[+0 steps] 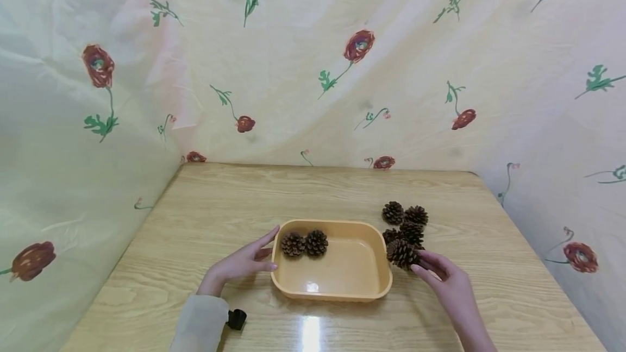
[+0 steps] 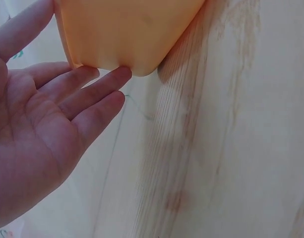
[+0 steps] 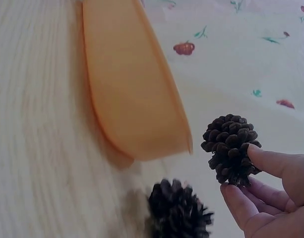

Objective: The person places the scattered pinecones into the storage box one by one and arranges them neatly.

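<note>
The person's left hand [image 1: 244, 262], thumb and fingers spread apart, touches the left end of the yellow tub [image 1: 349, 265] on the table [image 1: 220, 194]. The right hand [image 1: 447, 278] pinches a pine cone [image 1: 402, 254] between thumb and fingertips, just beside the tub's right end (two other cones [image 1: 293, 244] sit inside at the left, more [image 1: 393, 213] lie beyond the held one).

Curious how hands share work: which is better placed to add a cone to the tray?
Likely the right hand: it holds a cone beside the tray. The left hand touches the tray's left side, without a cone.
</note>
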Demonstrator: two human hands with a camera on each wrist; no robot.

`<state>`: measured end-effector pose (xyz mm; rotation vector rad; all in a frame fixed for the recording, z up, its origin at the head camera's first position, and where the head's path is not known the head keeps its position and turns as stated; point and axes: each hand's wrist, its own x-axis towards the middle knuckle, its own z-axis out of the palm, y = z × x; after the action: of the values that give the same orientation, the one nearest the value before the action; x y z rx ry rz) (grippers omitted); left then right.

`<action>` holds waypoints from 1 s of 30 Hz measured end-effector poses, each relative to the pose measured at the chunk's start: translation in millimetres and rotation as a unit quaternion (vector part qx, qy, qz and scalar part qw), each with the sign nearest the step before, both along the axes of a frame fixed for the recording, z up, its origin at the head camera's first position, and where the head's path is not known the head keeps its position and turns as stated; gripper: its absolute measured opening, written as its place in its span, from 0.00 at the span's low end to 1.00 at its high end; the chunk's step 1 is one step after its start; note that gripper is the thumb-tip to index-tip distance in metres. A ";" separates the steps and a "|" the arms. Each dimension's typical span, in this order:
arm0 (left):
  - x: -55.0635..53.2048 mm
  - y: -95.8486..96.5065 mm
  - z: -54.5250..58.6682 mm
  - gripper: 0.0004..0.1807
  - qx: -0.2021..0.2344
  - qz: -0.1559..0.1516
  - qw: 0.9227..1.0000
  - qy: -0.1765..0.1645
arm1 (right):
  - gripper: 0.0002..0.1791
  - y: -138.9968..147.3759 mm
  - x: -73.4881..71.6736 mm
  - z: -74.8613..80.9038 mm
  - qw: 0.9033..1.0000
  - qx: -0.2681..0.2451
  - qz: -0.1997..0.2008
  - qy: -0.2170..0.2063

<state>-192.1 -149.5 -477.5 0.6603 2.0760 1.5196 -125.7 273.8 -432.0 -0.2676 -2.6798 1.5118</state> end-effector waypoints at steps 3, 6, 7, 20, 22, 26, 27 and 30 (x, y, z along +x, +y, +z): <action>0.4 0.2 0.0 0.48 0.002 0.000 1.000 -0.003 | 0.30 -9.0 -4.5 1.6 1.000 -0.017 0.012 0.012; 0.5 0.6 0.0 0.48 0.004 0.000 1.000 -0.005 | 0.30 -17.0 -9.5 1.4 0.999 -0.030 0.023 0.016; 0.4 0.7 0.0 0.48 0.004 0.000 1.000 -0.006 | 0.29 -19.5 -11.5 1.0 0.999 -0.031 0.026 0.018; 0.2 -0.7 1.5 0.48 -0.003 0.007 1.000 0.006 | 0.27 -43.0 -36.2 -5.1 0.996 -0.022 0.068 0.045; 0.2 -1.5 2.1 0.48 -0.003 0.007 1.000 0.009 | 0.27 -46.3 -39.9 -4.8 0.996 -0.016 0.073 0.048; -0.3 -1.1 2.7 0.48 -0.003 0.005 1.000 0.008 | 0.25 -51.6 -45.2 -4.3 0.995 -0.003 0.080 0.051; -0.4 -1.0 2.9 0.48 -0.004 0.005 1.000 0.008 | 0.25 -52.9 -46.4 -4.3 0.995 -0.001 0.083 0.052; -0.8 -0.5 3.6 0.48 -0.006 0.009 1.000 0.005 | 0.24 -57.0 -49.8 -4.4 0.994 -0.001 0.090 0.056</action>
<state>-192.9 -150.0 -473.9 0.6488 2.1026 1.5142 -175.5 216.8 -436.4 0.0596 -2.6758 1.5235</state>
